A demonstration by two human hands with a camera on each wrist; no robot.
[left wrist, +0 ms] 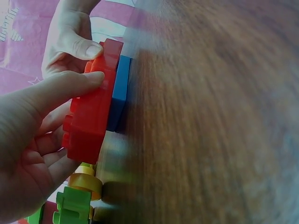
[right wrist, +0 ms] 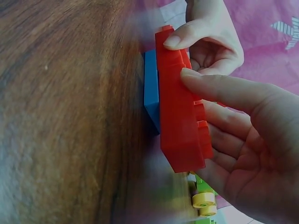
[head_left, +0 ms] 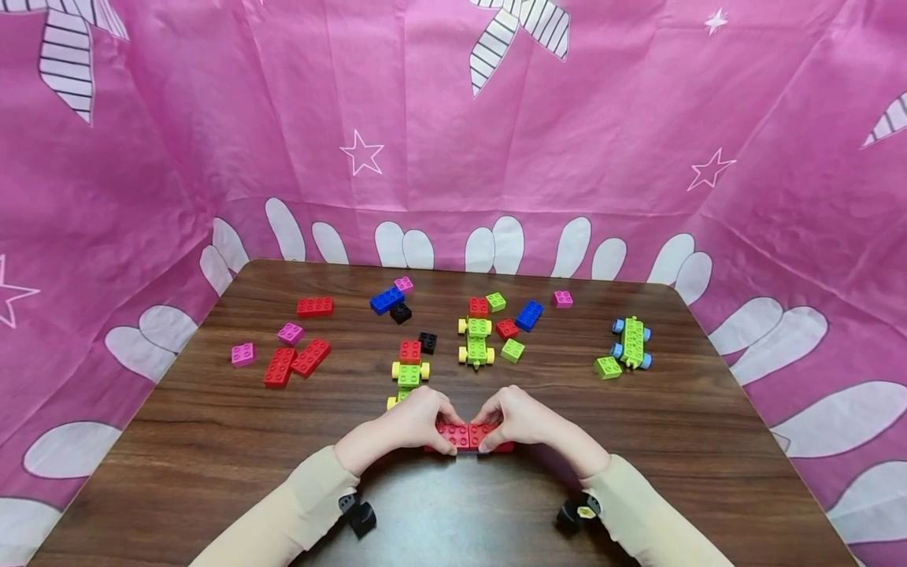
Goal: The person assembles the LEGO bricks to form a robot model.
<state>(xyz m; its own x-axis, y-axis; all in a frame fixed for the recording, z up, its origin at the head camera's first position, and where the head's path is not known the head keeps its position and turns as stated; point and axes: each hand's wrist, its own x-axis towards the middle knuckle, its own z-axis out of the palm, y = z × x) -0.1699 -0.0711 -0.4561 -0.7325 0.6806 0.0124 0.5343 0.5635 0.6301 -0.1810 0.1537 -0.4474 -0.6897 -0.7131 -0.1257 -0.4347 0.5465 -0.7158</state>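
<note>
Cropped sleeves (head_left: 272, 512) (head_left: 659, 512) lead to hands (head_left: 420, 417) (head_left: 524, 417) part-covering red bricks (head_left: 455, 435) (head_left: 479, 434).

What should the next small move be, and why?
Probably press straight down, evenly: the left hand pinches one red brick and the right hand another red brick, end to end on top of the blue brick. The views don't show whether they are fully seated.

The held red bricks (right wrist: 175, 112) look smooth, glossy plastic, the table (head_left: 694, 441) shows sheeny wood grain, the pink cloth (head_left: 602, 142) beyond its back edge seems creased, and the sleeves (head_left: 301, 500) matt fabric.
</note>
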